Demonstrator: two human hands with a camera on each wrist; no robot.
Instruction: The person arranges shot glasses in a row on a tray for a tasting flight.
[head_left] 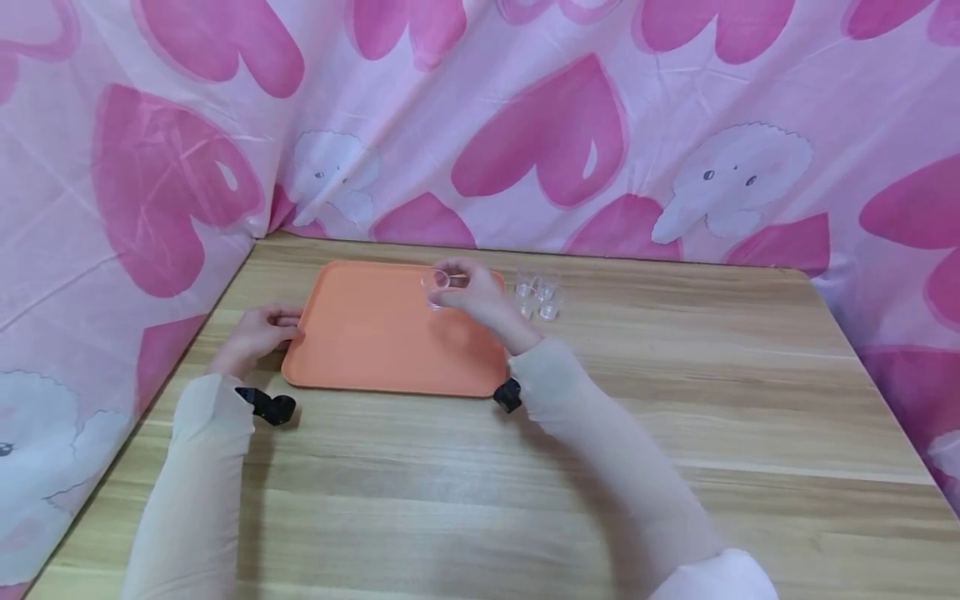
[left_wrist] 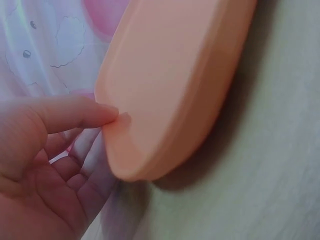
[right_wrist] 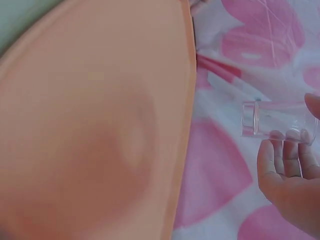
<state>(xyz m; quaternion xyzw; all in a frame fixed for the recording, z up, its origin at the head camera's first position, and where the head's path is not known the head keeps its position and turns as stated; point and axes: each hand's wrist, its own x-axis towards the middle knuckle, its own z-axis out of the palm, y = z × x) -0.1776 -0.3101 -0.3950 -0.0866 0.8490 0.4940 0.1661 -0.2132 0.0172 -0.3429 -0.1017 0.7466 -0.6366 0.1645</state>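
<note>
An orange rectangular tray [head_left: 360, 333] lies on the wooden table. At its left edge, my left hand [head_left: 255, 337] pinches the rim, and the left wrist view shows the thumb [left_wrist: 102, 116] on the inner side with the other fingers behind the edge. Over the back right part of the tray, my right hand [head_left: 483, 300] holds a small clear glass [head_left: 433, 283]. In the right wrist view this glass [right_wrist: 277, 120] has a thick base and sits between thumb and fingertips, apart from the tray.
Several similar clear glasses [head_left: 548, 308] stand in a cluster on the table [head_left: 675, 375], just right of the tray. A pink heart-patterned cloth [head_left: 540, 133] hangs along the back and both sides of the table.
</note>
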